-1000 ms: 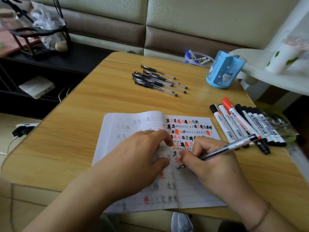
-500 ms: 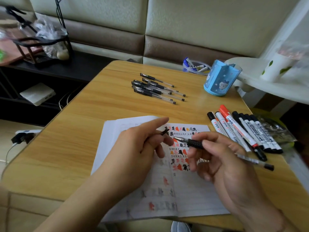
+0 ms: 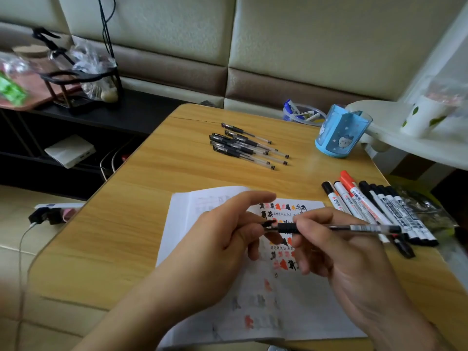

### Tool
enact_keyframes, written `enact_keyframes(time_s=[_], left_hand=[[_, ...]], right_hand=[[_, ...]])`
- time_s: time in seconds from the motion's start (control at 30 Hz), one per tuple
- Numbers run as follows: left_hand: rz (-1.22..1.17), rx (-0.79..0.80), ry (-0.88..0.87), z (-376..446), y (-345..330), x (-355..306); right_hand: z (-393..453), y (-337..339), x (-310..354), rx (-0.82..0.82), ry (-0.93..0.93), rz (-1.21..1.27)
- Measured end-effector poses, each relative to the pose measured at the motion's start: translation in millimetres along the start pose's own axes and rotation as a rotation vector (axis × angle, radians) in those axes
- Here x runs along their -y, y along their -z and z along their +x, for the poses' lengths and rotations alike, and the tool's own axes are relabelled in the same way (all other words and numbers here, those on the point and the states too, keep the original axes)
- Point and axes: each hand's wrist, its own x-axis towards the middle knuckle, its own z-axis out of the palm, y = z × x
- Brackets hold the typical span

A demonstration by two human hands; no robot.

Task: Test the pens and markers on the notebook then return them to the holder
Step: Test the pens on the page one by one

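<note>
An open notebook (image 3: 192,219) with black and red test marks lies at the near edge of the wooden table (image 3: 157,188). Above it my right hand (image 3: 336,252) holds a clear black gel pen (image 3: 354,228) level, tip pointing left. My left hand (image 3: 217,236) pinches the small black pen cap (image 3: 269,223) right at the pen's tip. Several capped gel pens (image 3: 247,146) lie in a group at mid-table. A row of black and red markers (image 3: 374,209) lies to the right. The blue pen holder (image 3: 339,134) stands upright at the far right.
A clear round container (image 3: 302,114) with pens sits behind the holder. A crumpled plastic bag (image 3: 428,211) lies under the markers at the table's right edge. A white chair (image 3: 405,138) stands to the right. A dark shelf with a rack and cables is on the left.
My right hand stopped writing, lifted the pen off the page and turned it level. My left hand rose from the notebook and brought the cap to the pen's tip.
</note>
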Motion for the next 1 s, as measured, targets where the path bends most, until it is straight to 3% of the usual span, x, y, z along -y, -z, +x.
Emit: enact_keyframes(time_s=[0.23,0.37,0.5,0.57,0.67,0.77,0.87,0.93,1.0], left_hand=[[0.002,-0.043,-0.065,0.4,-1.4,-7.2],[-0.014,-0.043,-0.074,9.1,2.0,-7.7],[0.045,-0.122,0.011,18.7,-5.9,-11.7],[0.137,-0.157,0.106,19.8,-6.2,-7.9],[0.461,0.026,0.141,19.5,2.7,-7.1],[0.618,0.108,0.145,21.4,8.9,-6.4],[0.652,0.099,0.170,22.3,5.5,-9.1],[0.678,0.086,0.182,23.2,2.2,-8.8],[0.706,0.062,0.188,24.3,0.2,-6.6]], right_hand=[[4.3,-23.2,-1.3,-0.041,0.158,-0.069],[18.8,-30.3,-0.5,0.039,0.204,-0.202],[72.2,-27.4,10.7,0.039,0.372,-0.543],[109.6,-22.3,17.2,0.008,0.353,-0.942],[150.3,-19.8,9.8,0.238,0.200,-1.666],[165.8,-24.8,-8.7,0.408,0.170,-1.791],[175.1,-18.4,-18.8,0.193,0.262,-1.605],[180.6,-7.0,-25.4,-0.006,0.221,-1.539],[186.3,3.3,-35.7,-0.066,0.140,-1.560]])
